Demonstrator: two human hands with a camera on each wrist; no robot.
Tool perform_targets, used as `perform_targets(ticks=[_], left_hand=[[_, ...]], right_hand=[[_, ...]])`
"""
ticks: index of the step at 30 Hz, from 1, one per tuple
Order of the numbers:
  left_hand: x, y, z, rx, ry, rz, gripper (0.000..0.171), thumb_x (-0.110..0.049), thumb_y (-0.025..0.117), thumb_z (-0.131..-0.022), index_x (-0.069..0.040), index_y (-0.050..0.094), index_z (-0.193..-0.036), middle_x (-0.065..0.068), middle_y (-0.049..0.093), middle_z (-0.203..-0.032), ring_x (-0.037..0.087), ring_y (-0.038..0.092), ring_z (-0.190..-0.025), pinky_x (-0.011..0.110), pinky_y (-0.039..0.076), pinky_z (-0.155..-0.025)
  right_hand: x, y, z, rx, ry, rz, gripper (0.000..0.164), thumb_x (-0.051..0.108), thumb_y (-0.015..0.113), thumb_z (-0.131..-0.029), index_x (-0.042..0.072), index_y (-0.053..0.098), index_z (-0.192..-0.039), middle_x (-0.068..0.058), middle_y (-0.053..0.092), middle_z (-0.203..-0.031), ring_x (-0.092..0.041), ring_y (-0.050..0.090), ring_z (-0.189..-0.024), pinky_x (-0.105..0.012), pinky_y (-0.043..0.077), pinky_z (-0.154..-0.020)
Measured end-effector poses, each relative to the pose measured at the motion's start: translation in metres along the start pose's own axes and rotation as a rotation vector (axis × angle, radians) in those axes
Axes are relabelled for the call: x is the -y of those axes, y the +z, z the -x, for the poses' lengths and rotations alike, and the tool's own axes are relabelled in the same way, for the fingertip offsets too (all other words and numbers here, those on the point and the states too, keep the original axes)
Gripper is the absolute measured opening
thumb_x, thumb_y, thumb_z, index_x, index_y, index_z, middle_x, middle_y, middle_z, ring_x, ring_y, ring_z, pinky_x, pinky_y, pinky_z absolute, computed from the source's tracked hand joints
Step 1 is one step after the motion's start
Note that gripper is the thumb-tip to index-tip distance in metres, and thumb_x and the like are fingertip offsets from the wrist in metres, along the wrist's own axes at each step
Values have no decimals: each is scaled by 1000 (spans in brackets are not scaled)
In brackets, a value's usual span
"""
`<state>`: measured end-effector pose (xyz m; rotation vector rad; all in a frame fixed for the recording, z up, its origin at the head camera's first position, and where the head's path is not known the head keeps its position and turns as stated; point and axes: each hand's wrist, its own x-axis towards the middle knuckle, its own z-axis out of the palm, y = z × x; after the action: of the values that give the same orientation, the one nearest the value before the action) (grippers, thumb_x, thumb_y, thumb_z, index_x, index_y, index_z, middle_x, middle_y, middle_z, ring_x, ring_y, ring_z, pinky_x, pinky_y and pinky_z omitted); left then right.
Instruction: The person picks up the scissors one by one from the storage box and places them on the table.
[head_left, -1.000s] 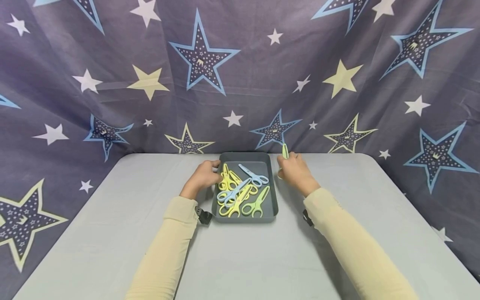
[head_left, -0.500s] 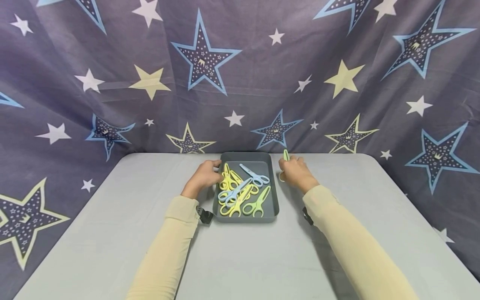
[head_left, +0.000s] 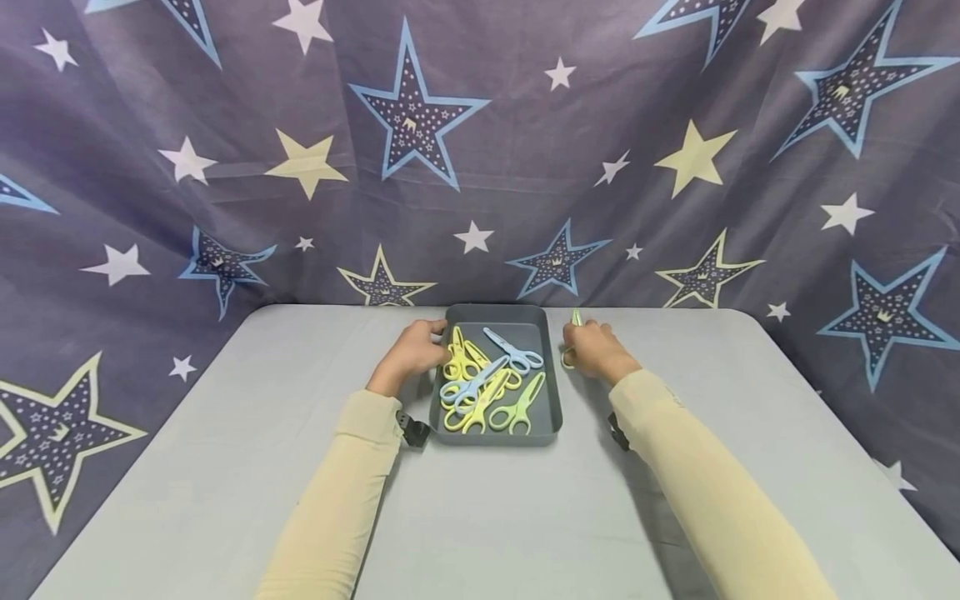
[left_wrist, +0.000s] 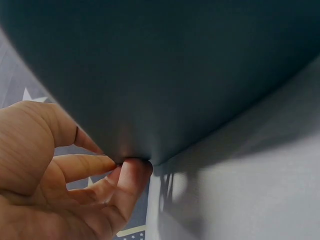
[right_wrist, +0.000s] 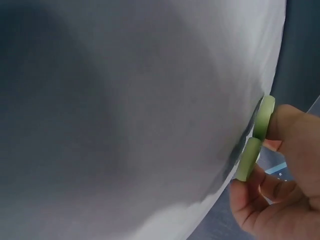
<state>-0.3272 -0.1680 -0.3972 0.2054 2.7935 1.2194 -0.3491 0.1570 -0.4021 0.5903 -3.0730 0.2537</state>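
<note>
A dark grey tray (head_left: pixel 495 440) holds several pairs of scissors: yellow scissors (head_left: pixel 486 402), light blue scissors (head_left: pixel 516 351) and green scissors (head_left: pixel 519 408), some overlapping. My left hand (head_left: pixel 414 348) holds the tray's left wall near the back; in the left wrist view, its fingertips (left_wrist: pixel 134 172) press against the tray's lower edge. Right of the tray, my right hand (head_left: pixel 596 350) pinches another pair of green scissors (right_wrist: pixel 264 117), low at the table. In the right wrist view the handle loops show edge-on by the tabletop. Most of this pair is hidden by the hand.
The tray stands on a pale grey table (head_left: pixel 480 525), near its back edge. Behind it hangs a dark curtain (head_left: pixel 510 167) printed with stars. A small black device (head_left: pixel 412 429) sits at the left wrist, close to the tray's wall.
My right hand has lowered the green scissors toward the table, so less of their blade end shows above the fingers. My left hand keeps its place at the tray.
</note>
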Motion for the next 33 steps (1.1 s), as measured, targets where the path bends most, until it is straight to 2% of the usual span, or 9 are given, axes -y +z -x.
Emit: perform_targets(ticks=[11,21,33], left_hand=[[1,-1,-1,4,-4,1,83,-6,67,-73,4,43,-152,24,52,-149,40,48,-139,51,41,-113],[1,-1,-2,7,-13,-4,83,-5,67,-74,3,43,-153,24,53,-148,40,49,-138,50,42,-113],[3,0,-2,12,-14,15,84,-4,67,-74,3,42,-153,24,54,-147,40,49,-137,50,43,-112]], right_hand=[[-1,2,3,34,3,-35,17,16,70,-91,6,63,-101,-19,65,-100,-42,59,-96,-56,48,-88],[-1,2,2,33,7,-43,13,14,69,-91,5,64,-99,-17,67,-97,-40,61,-95,-54,49,-87],[-2,-4,6,34,-19,-90,22,16,67,-90,2,69,-108,-22,70,-107,-45,62,-109,-57,48,-99]])
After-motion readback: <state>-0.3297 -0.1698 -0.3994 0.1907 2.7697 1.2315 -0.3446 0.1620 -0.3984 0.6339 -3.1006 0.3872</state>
